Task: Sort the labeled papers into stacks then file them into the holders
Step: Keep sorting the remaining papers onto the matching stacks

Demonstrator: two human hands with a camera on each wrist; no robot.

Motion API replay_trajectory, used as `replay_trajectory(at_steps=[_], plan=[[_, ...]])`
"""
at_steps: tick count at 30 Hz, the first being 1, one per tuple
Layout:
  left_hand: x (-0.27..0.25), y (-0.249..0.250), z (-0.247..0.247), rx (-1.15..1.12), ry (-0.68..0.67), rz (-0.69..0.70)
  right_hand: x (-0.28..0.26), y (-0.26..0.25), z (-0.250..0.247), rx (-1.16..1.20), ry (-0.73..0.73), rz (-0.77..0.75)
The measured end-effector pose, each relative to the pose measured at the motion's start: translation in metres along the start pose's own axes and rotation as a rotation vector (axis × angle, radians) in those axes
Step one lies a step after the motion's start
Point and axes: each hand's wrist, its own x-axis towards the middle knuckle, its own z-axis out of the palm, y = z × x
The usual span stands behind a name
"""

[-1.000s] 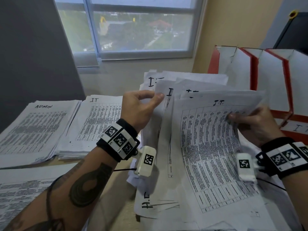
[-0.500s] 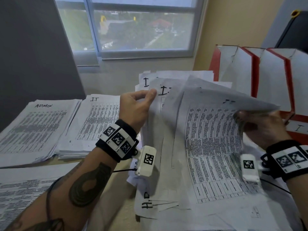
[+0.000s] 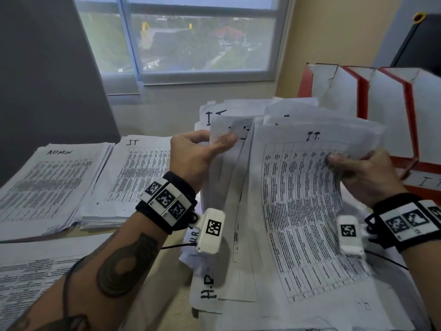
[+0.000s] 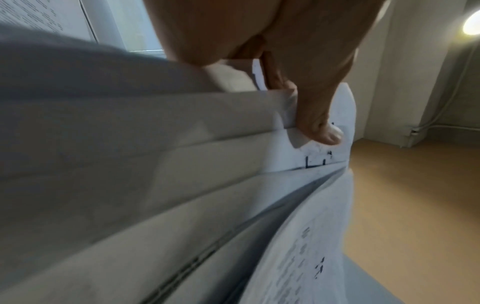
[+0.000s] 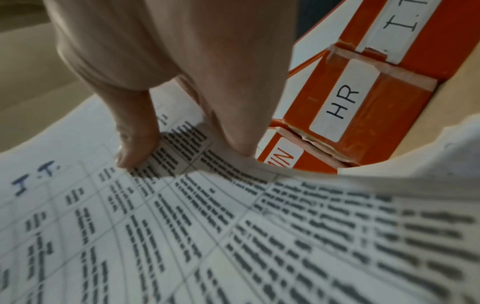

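A loose pile of printed sheets lies in front of me, several marked "I.T" and some "H.R". My left hand pinches the top edges of several raised I.T sheets between thumb and fingers. My right hand pinches the right edge of the top I.T sheet, thumb on its printed face. Sorted stacks marked ADMIN and IT lie on the desk to the left. Red file holders stand at the right, labelled HR and I.T.
Another printed stack lies at the near left edge. A dark panel stands at the left, a window straight ahead. Bare desk shows between my left forearm and the pile.
The sheet my right hand lifted half a second ago has come back down flat, showing its I.T mark. My left hand still holds the raised sheets and has shifted slightly right.
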Motion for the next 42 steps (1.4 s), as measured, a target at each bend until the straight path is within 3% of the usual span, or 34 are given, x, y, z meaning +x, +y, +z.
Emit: replay_trajectory(at_steps=[7,16,23,27,35,39,42], plan=[[0.013,-0.011,-0.006,-0.068,0.107,0.031,-0.005,0.000,-0.017,0.179,-0.062,0.034],[0.006,-0.009,0.003,-0.026,-0.042,0.068,0.007,0.002,-0.010,0.076,-0.052,0.071],[0.005,-0.004,0.001,-0.079,0.026,0.052,0.001,0.003,-0.004,0.049,-0.038,0.012],[0.007,-0.006,-0.004,-0.109,-0.010,0.065,-0.002,0.007,-0.022,0.220,-0.054,0.039],[-0.002,0.000,0.009,-0.141,-0.012,0.054,0.002,0.001,-0.015,0.159,-0.111,0.058],[-0.003,0.001,0.010,-0.105,-0.042,0.048,0.011,0.004,-0.015,0.144,-0.095,0.091],[-0.001,0.000,0.007,0.052,0.005,0.155,0.012,0.007,-0.016,0.154,-0.088,0.059]])
